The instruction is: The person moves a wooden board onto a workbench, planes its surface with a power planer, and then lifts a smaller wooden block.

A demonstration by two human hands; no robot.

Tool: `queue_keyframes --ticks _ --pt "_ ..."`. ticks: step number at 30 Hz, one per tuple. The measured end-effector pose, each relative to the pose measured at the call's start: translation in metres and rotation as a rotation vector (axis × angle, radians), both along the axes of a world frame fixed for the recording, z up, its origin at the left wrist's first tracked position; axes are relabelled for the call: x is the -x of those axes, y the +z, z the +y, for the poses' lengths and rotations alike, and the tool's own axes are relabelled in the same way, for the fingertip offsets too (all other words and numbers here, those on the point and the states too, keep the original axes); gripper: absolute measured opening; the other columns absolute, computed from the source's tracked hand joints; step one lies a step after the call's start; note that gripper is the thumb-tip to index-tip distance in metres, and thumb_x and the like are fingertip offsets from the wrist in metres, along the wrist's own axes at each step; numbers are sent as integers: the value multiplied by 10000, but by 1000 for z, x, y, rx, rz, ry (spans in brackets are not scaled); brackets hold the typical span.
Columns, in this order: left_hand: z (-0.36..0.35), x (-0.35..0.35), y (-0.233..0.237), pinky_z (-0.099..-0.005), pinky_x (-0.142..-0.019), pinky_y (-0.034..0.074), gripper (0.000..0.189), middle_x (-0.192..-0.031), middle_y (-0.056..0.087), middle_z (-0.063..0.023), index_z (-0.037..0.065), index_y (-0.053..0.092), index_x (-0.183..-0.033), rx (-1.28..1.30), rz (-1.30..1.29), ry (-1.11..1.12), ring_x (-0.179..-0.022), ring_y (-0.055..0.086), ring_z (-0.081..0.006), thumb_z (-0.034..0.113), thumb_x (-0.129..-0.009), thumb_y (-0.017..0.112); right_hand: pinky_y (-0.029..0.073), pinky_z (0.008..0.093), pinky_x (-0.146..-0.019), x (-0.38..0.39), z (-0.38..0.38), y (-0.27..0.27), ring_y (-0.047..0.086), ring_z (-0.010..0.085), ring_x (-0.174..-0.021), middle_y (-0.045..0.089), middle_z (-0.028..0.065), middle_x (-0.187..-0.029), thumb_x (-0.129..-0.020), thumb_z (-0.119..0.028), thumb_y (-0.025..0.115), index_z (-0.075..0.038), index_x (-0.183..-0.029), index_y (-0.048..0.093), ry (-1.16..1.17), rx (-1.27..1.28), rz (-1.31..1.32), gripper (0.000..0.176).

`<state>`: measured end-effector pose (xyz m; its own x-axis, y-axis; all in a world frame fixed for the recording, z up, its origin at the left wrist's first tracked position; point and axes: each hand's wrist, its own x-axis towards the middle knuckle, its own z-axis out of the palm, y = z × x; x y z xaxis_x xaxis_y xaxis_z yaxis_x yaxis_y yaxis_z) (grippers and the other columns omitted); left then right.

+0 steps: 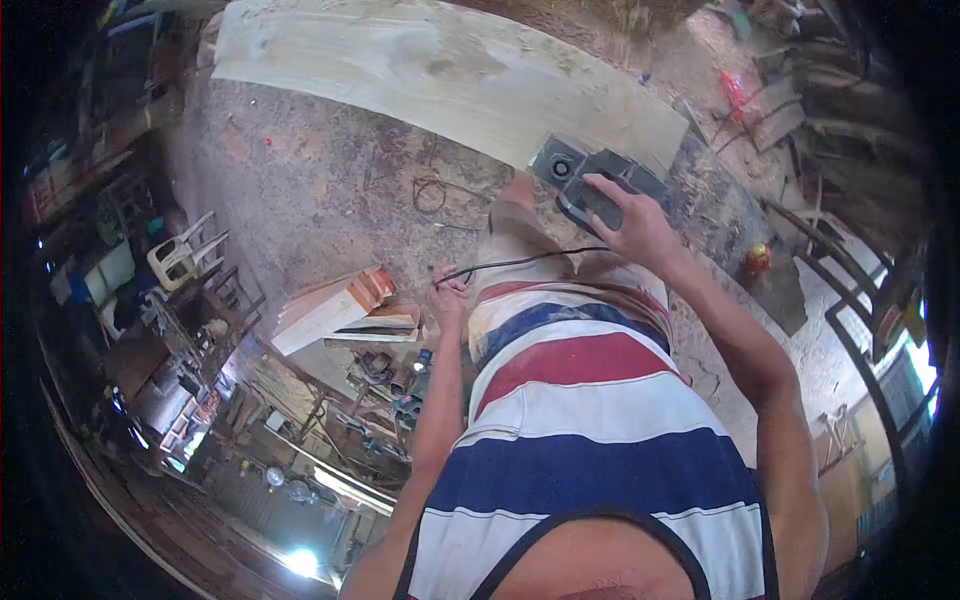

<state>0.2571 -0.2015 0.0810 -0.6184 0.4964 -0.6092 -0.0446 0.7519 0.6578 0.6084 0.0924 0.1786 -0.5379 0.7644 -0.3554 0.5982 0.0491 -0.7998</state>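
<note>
My right hand (632,228) is wrapped round the handle of a dark power tool that looks like an electric planer (622,168), with a round knob at its front. The planer sits at the near edge of a long pale wooden board (400,70), close to its right end. A black power cord (530,260) runs from beside my right hand across my lap. My left hand (449,290) is closed on this cord, low and to the left.
Several cut wood pieces (340,308) are stacked on the floor at left, near a cream plastic chair (178,258). A thin loop of wire (430,195) lies on the dusty floor. Shavings (715,185) cover the ground at right, by a red-and-yellow object (758,257).
</note>
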Motion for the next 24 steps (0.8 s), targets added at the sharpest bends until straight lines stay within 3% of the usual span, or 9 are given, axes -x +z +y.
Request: queue_keyframes --ticks 1,4,5,8,14,17,19,21,24 --pt "-6 0 -11 -274 -550 502 585 -720 680 -59 12 738 -1215 -21 -19 69 -584 631 -123 514 -1154 443 599 544 -846 18 5 2 741 493 -954 762 282 -978 -941 -249 774 -201 -1500 580 -1 18 6 594" --pt "-2 -1 -10 -296 -531 514 507 -715 681 -82 -11 731 -1198 98 -24 161 -570 635 -141 388 -1156 420 598 553 -839 72 24 -4 743 487 -931 761 275 -946 -944 -271 765 -190 -1492 587 67 -38 -5 582" --pt "-12 -4 -18 -322 -536 533 446 -715 691 -111 -42 717 -1126 -18 3 210 -564 651 -172 286 -1128 416 598 555 -837 91 30 -3 745 484 -923 760 271 -932 -942 -282 765 -186 -1493 587 71 -34 -13 587" --pt "-8 -3 -4 -338 -543 544 381 -727 700 -129 -48 686 -1044 140 39 209 -573 668 -200 225 -1101 426 599 558 -832 152 54 7 749 471 -902 758 257 -901 -939 -311 766 -177 -1500 584 100 -9 -38 604" --pt "-53 23 -40 -347 -550 551 372 -761 720 -139 -34 644 -1058 34 -24 348 -578 673 -220 293 -1128 483 620 543 -832 287 101 2 769 434 -922 777 247 -980 -941 -333 744 -146 -1459 644 183 -15 39 560" --pt "-48 39 -26 -330 -543 548 391 -803 732 -142 -40 659 -1148 33 -57 369 -588 672 -209 322 -1133 514 630 539 -829 359 123 -14 775 419 -954 779 235 -999 -895 -229 726 -30 -1276 694 275 -47 65 431" --pt "-54 51 -23 -295 -524 526 442 -789 722 -138 -37 673 -1237 -187 45 182 -576 645 -190 357 -1139 498 630 539 -826 383 125 -10 773 424 -965 775 238 -994 -876 -201 710 -17 -1224 692 208 -63 139 394" --pt "-61 74 -30 -265 -513 496 488 -781 713 -131 -22 675 -1298 -46 40 254 -589 624 -168 386 -1130 466 629 543 -819 371 117 -17 770 431 -961 773 241 -996 -870 -204 716 -22 -1223 681 173 -81 156 398" --pt "-43 79 -9 -267 -525 515 468 -832 730 -127 -23 685 -1277 60 60 159 -606 632 -163 352 -1113 458 623 555 -803 322 98 -17 766 439 -949 773 241 -992 -873 -225 726 -39 -1255 663 167 -85 144 429"
